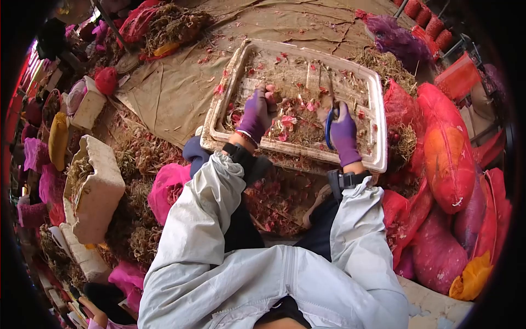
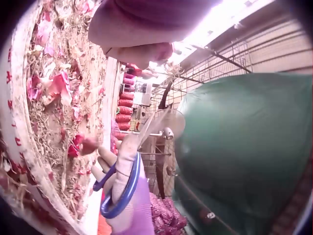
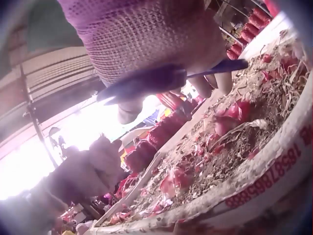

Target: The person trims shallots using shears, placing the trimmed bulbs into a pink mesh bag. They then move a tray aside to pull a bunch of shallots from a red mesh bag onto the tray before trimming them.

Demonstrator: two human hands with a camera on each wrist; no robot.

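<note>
In the head view, a purple-gloved left hand (image 1: 256, 115) is over the left part of a white foam tray (image 1: 381, 126), its fingers curled round a small pink bulb (image 1: 269, 94). Thin roots stick out beyond that hand (image 2: 142, 29) in the left wrist view. On the tray's right side, the gloved right hand (image 1: 344, 134) grips blue-handled scissors (image 1: 329, 129), blades pointing away from the body. Dry scraps and pink-red peels (image 1: 287, 120) cover the tray floor. In the right wrist view the scissors (image 3: 146, 83) lie across the right hand's fingers (image 3: 215, 81).
Red net sacks (image 1: 449, 153) crowd the right side. To the left stand a foam box (image 1: 101, 192) with dry stalks and a pink net bag (image 1: 169, 192). A brown tarp (image 1: 170, 98) spreads beyond the tray, and peels litter the ground between the legs.
</note>
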